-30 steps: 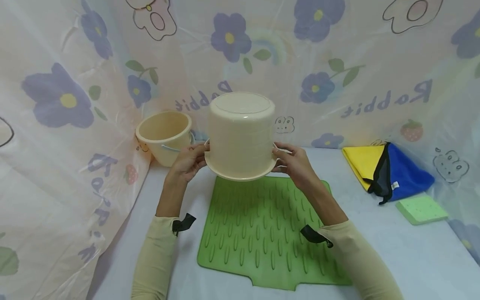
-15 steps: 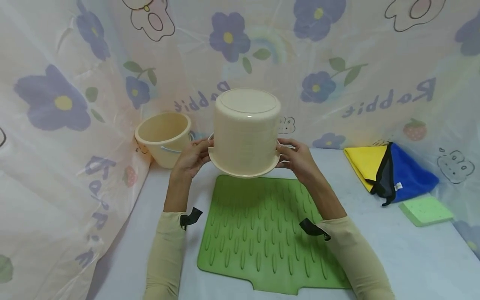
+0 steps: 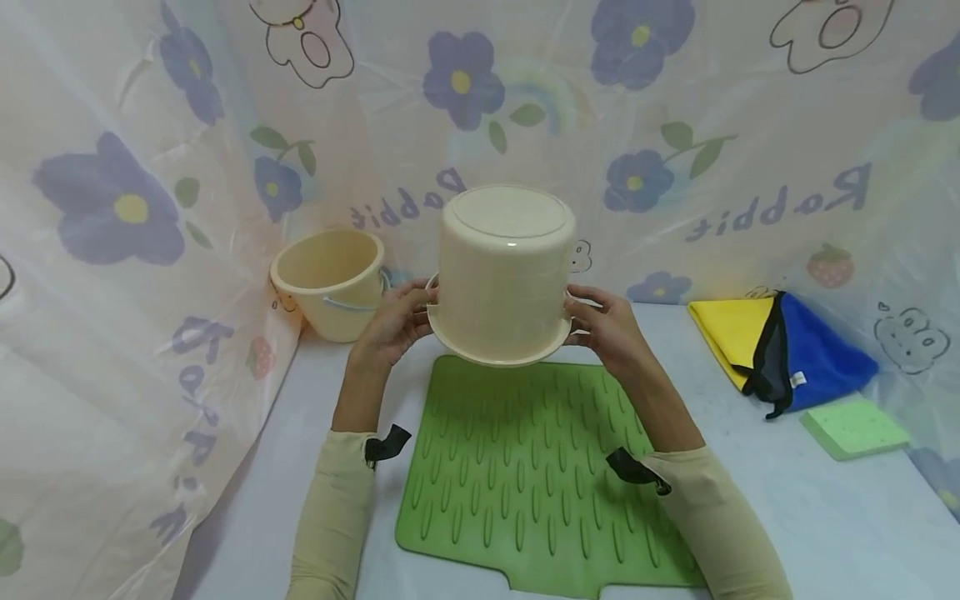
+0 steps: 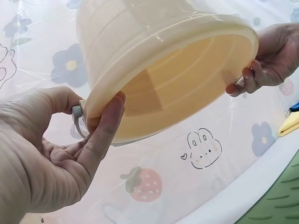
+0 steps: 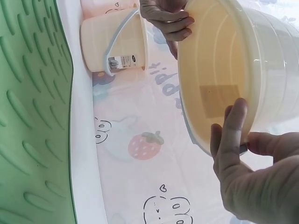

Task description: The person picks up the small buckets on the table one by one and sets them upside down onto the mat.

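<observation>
A cream plastic bucket [image 3: 504, 283] is held upside down in the air above the green ridged mat [image 3: 525, 467], its base facing up. My left hand [image 3: 395, 325] pinches its rim on the left, thumb outside and fingers inside. On the opposite side my right hand [image 3: 606, 329] grips the rim the same way. The left wrist view shows the bucket's hollow inside [image 4: 182, 79] and the grey handle joint [image 4: 77, 112] beside my left hand. A darker square patch [image 5: 219, 100] shows on the bucket's wall in the right wrist view.
A second cream bucket [image 3: 337, 312] with a blue handle stands upright at the back left. At the right lie a folded yellow cloth [image 3: 727, 333] and blue cloth [image 3: 825, 354], with a light green sponge [image 3: 855, 429] in front. A patterned curtain [image 3: 525, 100] hangs behind and to the left.
Both hands have carried the upturned bucket slightly to the right, still gripping its rim. The mat, second bucket, cloths and sponge stay in place.
</observation>
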A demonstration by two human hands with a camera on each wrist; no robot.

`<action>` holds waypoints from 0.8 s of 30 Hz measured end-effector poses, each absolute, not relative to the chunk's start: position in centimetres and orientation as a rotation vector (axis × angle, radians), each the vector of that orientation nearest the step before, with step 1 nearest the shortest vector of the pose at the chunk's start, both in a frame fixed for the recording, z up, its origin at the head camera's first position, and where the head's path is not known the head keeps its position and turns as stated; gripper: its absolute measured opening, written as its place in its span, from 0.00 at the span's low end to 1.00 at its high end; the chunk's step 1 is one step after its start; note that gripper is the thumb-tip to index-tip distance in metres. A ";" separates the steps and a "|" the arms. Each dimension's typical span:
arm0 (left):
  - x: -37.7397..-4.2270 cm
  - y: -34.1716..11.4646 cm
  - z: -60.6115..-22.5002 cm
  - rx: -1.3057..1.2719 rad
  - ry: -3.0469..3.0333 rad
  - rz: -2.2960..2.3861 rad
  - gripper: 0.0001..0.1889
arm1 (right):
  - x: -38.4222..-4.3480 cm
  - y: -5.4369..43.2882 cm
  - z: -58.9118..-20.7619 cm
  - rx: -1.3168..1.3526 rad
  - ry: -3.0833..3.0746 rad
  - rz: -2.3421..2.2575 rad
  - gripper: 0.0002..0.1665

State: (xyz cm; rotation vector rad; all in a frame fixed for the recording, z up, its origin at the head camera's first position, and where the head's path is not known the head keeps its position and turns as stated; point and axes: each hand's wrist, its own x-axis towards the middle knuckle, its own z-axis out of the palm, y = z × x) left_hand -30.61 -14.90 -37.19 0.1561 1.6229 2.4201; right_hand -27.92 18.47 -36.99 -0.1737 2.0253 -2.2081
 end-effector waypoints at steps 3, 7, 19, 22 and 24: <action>-30.4 -14.6 -37.2 0.205 1.587 2.410 0.06 | -28.0 18.7 -37.1 -0.153 2.016 -2.213 0.34; -30.3 -14.5 -37.2 0.246 1.542 2.407 0.07 | -28.1 18.9 -37.1 -0.117 1.975 -2.241 0.31; -30.5 -13.7 -37.5 0.252 1.517 2.355 0.10 | -27.9 19.1 -36.9 -0.240 1.894 -2.188 0.23; -30.4 -13.3 -37.7 0.217 1.646 2.314 0.04 | -27.8 19.1 -36.6 -0.258 1.920 -2.165 0.29; -30.3 -12.9 -37.8 0.182 1.691 2.325 0.03 | -27.7 19.2 -36.5 -0.251 1.927 -2.180 0.29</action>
